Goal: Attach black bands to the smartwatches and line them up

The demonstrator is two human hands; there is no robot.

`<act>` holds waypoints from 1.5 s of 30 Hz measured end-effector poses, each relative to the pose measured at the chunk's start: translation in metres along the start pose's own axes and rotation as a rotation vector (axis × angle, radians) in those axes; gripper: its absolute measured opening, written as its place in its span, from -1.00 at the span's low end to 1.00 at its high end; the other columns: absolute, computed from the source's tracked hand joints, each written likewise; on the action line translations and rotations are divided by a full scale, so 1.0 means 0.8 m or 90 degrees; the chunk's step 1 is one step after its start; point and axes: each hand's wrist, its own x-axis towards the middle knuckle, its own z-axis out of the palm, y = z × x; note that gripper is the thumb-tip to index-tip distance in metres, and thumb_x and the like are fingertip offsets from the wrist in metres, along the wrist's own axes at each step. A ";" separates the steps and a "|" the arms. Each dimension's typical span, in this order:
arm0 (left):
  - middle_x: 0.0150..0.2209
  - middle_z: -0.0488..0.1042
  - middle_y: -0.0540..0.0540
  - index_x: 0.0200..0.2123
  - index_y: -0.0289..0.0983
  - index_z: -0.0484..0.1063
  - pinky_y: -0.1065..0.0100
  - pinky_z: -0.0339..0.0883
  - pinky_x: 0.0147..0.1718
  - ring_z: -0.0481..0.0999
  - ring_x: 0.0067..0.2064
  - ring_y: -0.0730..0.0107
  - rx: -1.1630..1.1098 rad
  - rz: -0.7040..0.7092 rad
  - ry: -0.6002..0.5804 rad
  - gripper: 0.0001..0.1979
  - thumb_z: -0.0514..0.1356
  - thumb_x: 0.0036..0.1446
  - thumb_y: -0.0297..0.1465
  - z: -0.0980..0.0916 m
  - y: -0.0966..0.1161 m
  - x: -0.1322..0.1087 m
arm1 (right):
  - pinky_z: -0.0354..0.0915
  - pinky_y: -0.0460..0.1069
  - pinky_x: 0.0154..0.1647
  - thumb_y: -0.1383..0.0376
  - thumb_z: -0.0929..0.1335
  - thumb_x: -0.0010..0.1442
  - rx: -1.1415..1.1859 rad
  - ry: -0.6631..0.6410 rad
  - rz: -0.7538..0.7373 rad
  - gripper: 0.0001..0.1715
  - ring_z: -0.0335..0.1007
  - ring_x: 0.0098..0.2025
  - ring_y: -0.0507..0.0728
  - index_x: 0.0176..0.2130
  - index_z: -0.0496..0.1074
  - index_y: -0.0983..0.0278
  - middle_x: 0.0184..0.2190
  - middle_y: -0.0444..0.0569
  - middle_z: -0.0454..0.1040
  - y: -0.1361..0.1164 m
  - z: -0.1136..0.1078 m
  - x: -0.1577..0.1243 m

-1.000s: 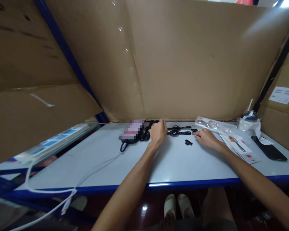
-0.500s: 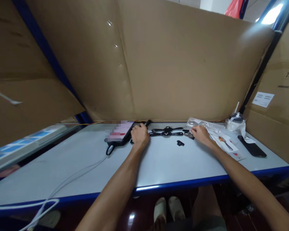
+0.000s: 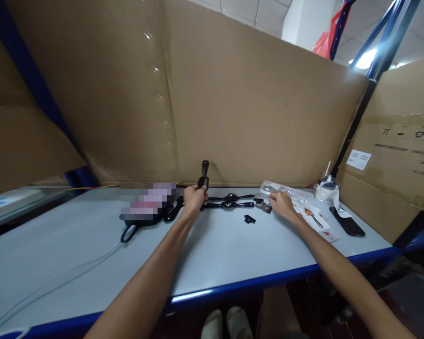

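Note:
My left hand point(image 3: 194, 198) is closed around a black spokeshave point(image 3: 205, 170), holding it nearly upright above the table. Two more black spokeshaves lie side by side to its right, a nearer one point(image 3: 228, 205) and a farther one point(image 3: 231, 197). Another black handle point(image 3: 173, 213) rests on the table left of the hand. Small metal plates point(image 3: 263, 206) lie beside the fingertips of my right hand point(image 3: 281, 204), whose fingers are bent together; whatever they pinch is hidden. A small black plate point(image 3: 249, 219) sits nearer to me, apart from both hands.
A blurred-out device point(image 3: 146, 205) with a cable loop lies at the left. Clear plastic bags point(image 3: 286, 189), a printed card point(image 3: 313, 216), a lidded cup point(image 3: 327, 189) and a black phone point(image 3: 346, 222) are on the right. Cardboard point(image 3: 233, 103) walls the table's back.
My left hand has lifted a spokeshave from the table and tilted it upright. My right hand stays by the metal plates. The camera view has turned to the right.

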 end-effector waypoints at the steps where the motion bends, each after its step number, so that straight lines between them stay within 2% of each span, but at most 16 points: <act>1: -0.56 0.29 0.02 -0.36 -0.29 0.37 0.48 0.09 -0.62 0.30 -0.58 0.48 -0.030 -0.016 -0.033 -0.96 0.16 0.16 -0.47 0.010 0.001 -0.008 | 0.25 -0.01 0.02 0.31 0.30 0.36 0.005 -0.005 -0.029 -0.67 0.49 0.03 0.21 -0.01 0.61 0.28 -0.05 0.11 0.63 0.000 0.003 -0.001; 3: -0.57 0.25 0.06 -0.37 -0.32 0.37 0.53 0.01 -0.68 0.20 -0.63 0.57 -0.054 -0.041 -0.092 -0.94 0.12 0.17 -0.50 0.028 -0.001 -0.027 | 0.21 0.03 0.16 0.30 0.31 0.36 0.029 -0.019 -0.110 -0.62 0.42 0.13 0.22 0.11 0.55 0.27 0.06 0.11 0.58 -0.003 0.009 -0.005; 5: -0.57 0.23 0.07 -0.34 -0.34 0.37 0.57 -0.05 -0.73 0.16 -0.65 0.62 -0.160 -0.147 -0.212 -0.93 0.10 0.18 -0.54 0.040 -0.008 -0.045 | 0.19 0.06 0.21 0.29 0.31 0.38 0.060 -0.042 -0.180 -0.62 0.42 0.13 0.22 0.12 0.53 0.26 0.07 0.10 0.57 -0.007 0.015 -0.008; 7: -0.55 0.23 0.06 -0.29 -0.37 0.38 0.58 -0.06 -0.75 0.15 -0.66 0.64 -0.203 -0.221 -0.286 -0.91 0.09 0.19 -0.56 0.047 -0.015 -0.058 | 0.23 0.07 0.16 0.28 0.30 0.39 0.073 -0.063 -0.205 -0.68 0.46 0.06 0.21 0.04 0.57 0.26 -0.03 0.08 0.61 -0.011 0.018 -0.011; 10: -0.54 0.25 0.05 -0.24 -0.39 0.40 0.59 -0.02 -0.76 0.19 -0.65 0.63 -0.220 -0.250 -0.339 -0.90 0.09 0.21 -0.56 0.054 -0.022 -0.067 | 0.27 0.04 0.05 0.26 0.32 0.36 0.066 -0.064 -0.203 -0.72 0.49 -0.04 0.20 -0.11 0.62 0.26 -0.15 0.06 0.64 -0.013 0.016 -0.012; 13: -0.54 0.27 0.05 -0.23 -0.38 0.40 0.58 -0.01 -0.76 0.20 -0.65 0.62 -0.221 -0.242 -0.322 -0.89 0.08 0.23 -0.55 0.061 -0.028 -0.068 | 0.27 -0.01 -0.04 0.27 0.33 0.33 0.082 -0.051 -0.189 -0.73 0.51 -0.13 0.17 -0.21 0.65 0.26 -0.22 0.01 0.66 -0.012 0.013 -0.010; 16: -0.56 0.26 0.07 -0.25 -0.35 0.38 0.58 0.00 -0.74 0.19 -0.66 0.63 -0.250 -0.261 -0.280 -0.90 0.07 0.24 -0.56 0.067 -0.032 -0.070 | 0.27 -0.04 -0.14 0.29 0.32 0.33 0.076 -0.007 -0.130 -0.70 0.52 -0.24 0.14 -0.30 0.65 0.29 -0.34 -0.01 0.64 -0.009 0.014 -0.006; 18: -0.56 0.27 0.07 -0.26 -0.34 0.35 0.58 0.03 -0.72 0.21 -0.65 0.63 -0.273 -0.268 -0.267 -0.90 0.05 0.26 -0.55 0.069 -0.034 -0.071 | 0.26 -0.05 -0.19 0.31 0.31 0.34 0.062 0.014 -0.092 -0.70 0.52 -0.28 0.13 -0.29 0.64 0.29 -0.36 -0.01 0.64 -0.007 0.015 -0.002; 21: -0.58 0.25 0.07 -0.28 -0.34 0.34 0.58 0.00 -0.73 0.18 -0.67 0.63 -0.286 -0.265 -0.264 -0.88 0.03 0.30 -0.53 0.068 -0.036 -0.069 | 0.29 -0.05 -0.15 0.35 0.31 0.32 0.022 0.000 -0.065 -0.72 0.56 -0.19 0.16 -0.18 0.63 0.28 -0.25 0.02 0.66 -0.010 0.015 0.007; 25: -0.59 0.24 0.08 -0.27 -0.32 0.33 0.58 -0.06 -0.73 0.15 -0.67 0.63 -0.289 -0.262 -0.274 -0.87 0.04 0.34 -0.44 0.068 -0.039 -0.066 | 0.31 -0.03 -0.05 0.39 0.30 0.30 -0.097 -0.044 -0.063 -0.62 0.55 0.01 0.22 0.05 0.57 0.29 -0.04 0.15 0.63 -0.028 0.016 0.028; 28: -0.59 0.27 0.08 -0.27 -0.30 0.33 0.57 -0.03 -0.72 0.17 -0.67 0.62 -0.285 -0.249 -0.280 -0.87 0.05 0.34 -0.40 0.069 -0.040 -0.066 | 0.31 -0.02 -0.06 0.42 0.29 0.29 -0.172 -0.082 -0.050 -0.62 0.55 0.01 0.25 0.03 0.57 0.35 -0.02 0.26 0.60 -0.048 0.020 0.048; 33: -0.61 0.30 0.07 -0.30 -0.29 0.32 0.53 -0.02 -0.71 0.19 -0.68 0.59 -0.266 -0.221 -0.276 -0.88 0.05 0.31 -0.43 0.072 -0.040 -0.070 | 0.32 0.01 -0.10 0.50 0.31 0.25 -0.193 -0.097 -0.070 -0.68 0.57 -0.05 0.30 -0.08 0.60 0.40 -0.05 0.36 0.59 -0.066 0.027 0.067; 39: -0.60 0.38 0.03 -0.29 -0.27 0.29 0.51 0.02 -0.70 0.22 -0.69 0.57 -0.270 -0.203 -0.257 -0.88 0.01 0.34 -0.44 0.076 -0.040 -0.070 | 0.29 0.02 -0.14 0.47 0.26 0.32 -0.193 -0.089 -0.129 -0.70 0.56 -0.09 0.28 -0.12 0.58 0.36 -0.10 0.25 0.61 -0.046 0.019 0.047; 45: -0.55 0.40 0.02 -0.26 -0.28 0.30 0.52 0.11 -0.68 0.32 -0.64 0.56 -0.287 -0.214 -0.257 -0.84 -0.04 0.36 -0.46 0.071 -0.037 -0.071 | 0.24 -0.04 -0.17 0.30 0.29 0.35 -0.096 -0.010 -0.035 -0.76 0.50 -0.07 0.19 -0.14 0.55 0.29 -0.12 0.09 0.62 -0.011 -0.004 0.037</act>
